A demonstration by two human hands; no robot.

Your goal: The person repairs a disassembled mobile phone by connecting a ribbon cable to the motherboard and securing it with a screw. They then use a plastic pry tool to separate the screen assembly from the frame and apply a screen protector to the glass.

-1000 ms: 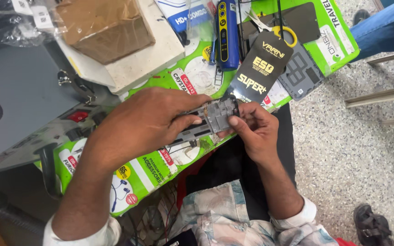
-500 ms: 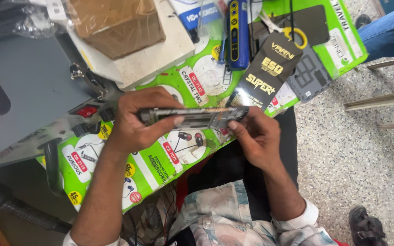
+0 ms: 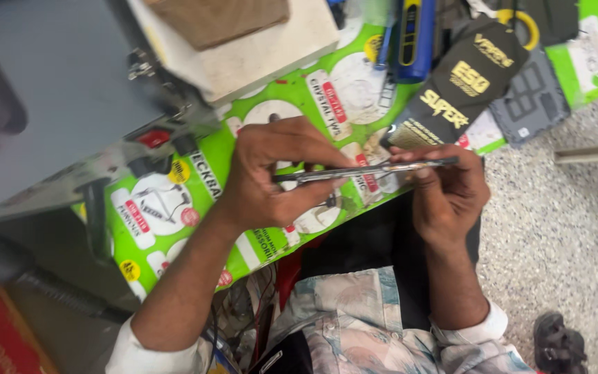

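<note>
A thin flat phone (image 3: 375, 168) is held edge-on between both hands, seen as a dark sliver with a shiny rim. My left hand (image 3: 271, 180) grips its left end, fingers curled over the top and thumb beneath. My right hand (image 3: 448, 190) pinches its right end from below. Both hands hover over the green printed mat (image 3: 195, 201) at the front edge of the bench, above my lap. The phone's face is hidden from this angle.
A black anti-static brush pouch (image 3: 461, 86) and a blue tool (image 3: 410, 38) lie on the mat behind the hands. A grey keypad piece (image 3: 531, 104) sits to the right. A grey metal case (image 3: 57, 97) and a white slab (image 3: 257, 48) stand at left. Speckled floor (image 3: 562, 228) lies to the right.
The phone has turned from nearly flat to edge-on. Both hands kept their hold and the view has moved closer, shifting the bench items upward.
</note>
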